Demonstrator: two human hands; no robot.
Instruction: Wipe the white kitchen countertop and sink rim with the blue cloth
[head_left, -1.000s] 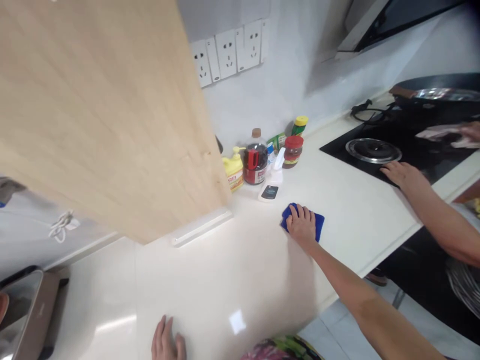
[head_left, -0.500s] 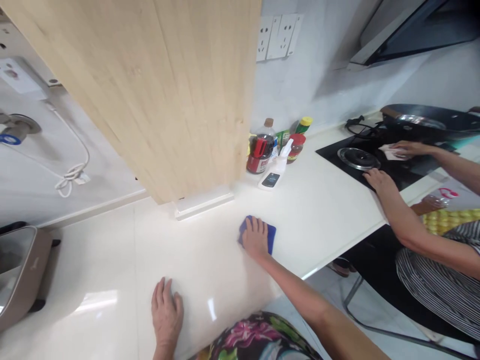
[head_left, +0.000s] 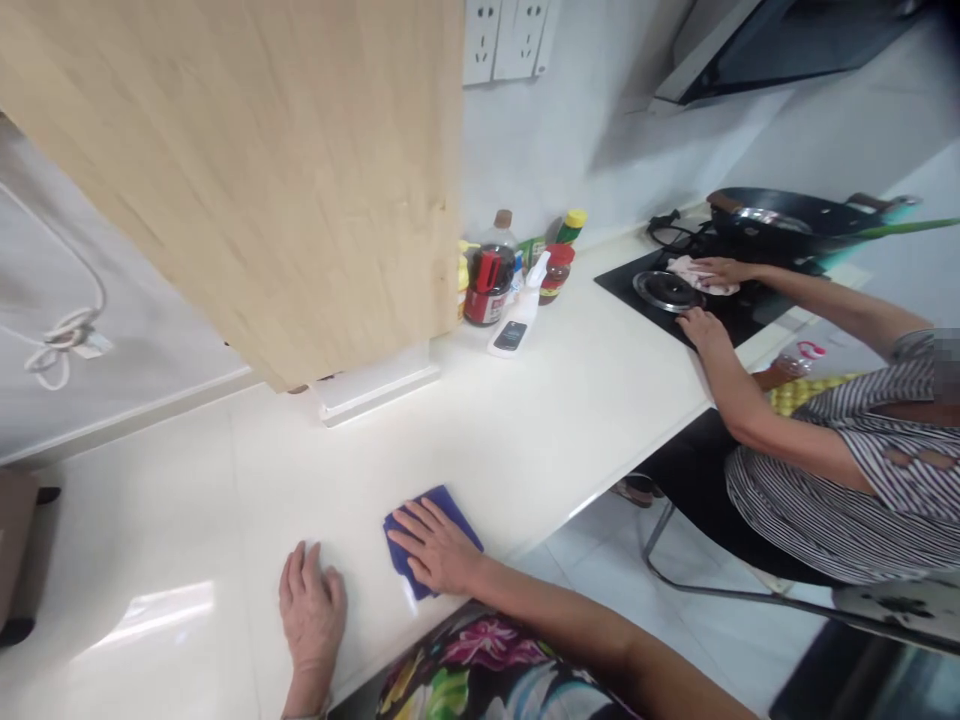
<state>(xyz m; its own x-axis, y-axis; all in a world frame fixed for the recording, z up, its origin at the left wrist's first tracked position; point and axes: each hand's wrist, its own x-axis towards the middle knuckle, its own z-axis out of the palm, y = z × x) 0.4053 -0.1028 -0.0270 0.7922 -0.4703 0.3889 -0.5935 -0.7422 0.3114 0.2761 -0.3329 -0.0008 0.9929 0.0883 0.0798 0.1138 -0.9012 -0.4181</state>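
Note:
My right hand (head_left: 439, 550) lies flat on a folded blue cloth (head_left: 454, 510), pressing it against the white countertop (head_left: 517, 430). Its fingers are stretched out and slightly apart over the cloth, which shows on both sides of the hand. To the left, my left hand (head_left: 311, 610) rests palm down on the bare counter, fingers extended and thumb apart, holding nothing. A white spray bottle (head_left: 517, 315) stands farther back on the counter, beyond the cloth.
A dark sauce bottle (head_left: 489, 285) and a red-lidded jar (head_left: 556, 275) stand by the wall. A wooden cabinet (head_left: 247, 190) hangs over the counter. At right, another person (head_left: 810, 500) wipes the black cooktop (head_left: 619, 285) with a pale cloth (head_left: 690, 270), near a wok (head_left: 795, 220).
My right hand has drawn the blue cloth toward me and to the left, closer to my left hand. The view has turned rightward. The other person's pale cloth is now beside the burner.

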